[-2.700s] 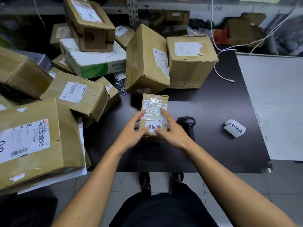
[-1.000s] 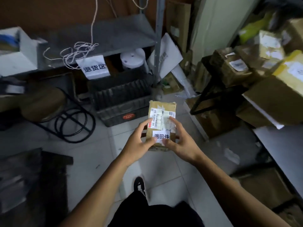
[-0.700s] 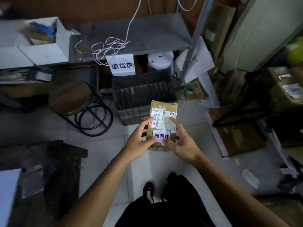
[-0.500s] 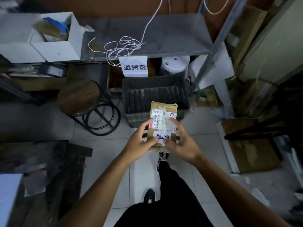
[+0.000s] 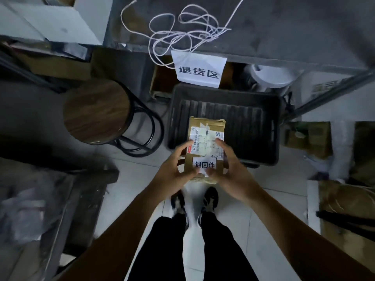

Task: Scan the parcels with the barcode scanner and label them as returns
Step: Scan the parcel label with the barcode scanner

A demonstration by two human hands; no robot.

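Shelf sign (image 5: 199, 71) reading 退货区, parcel (image 5: 206, 148) sticker (image 5: 204, 164) reading 退回件, shipping label (image 5: 205, 144) partly legible

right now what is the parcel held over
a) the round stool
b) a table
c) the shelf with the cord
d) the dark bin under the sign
d: the parcel, gripped by the left hand and right hand, shows against the ribbed inside of the dark bin below the paper sign; the stool stands off to the left.
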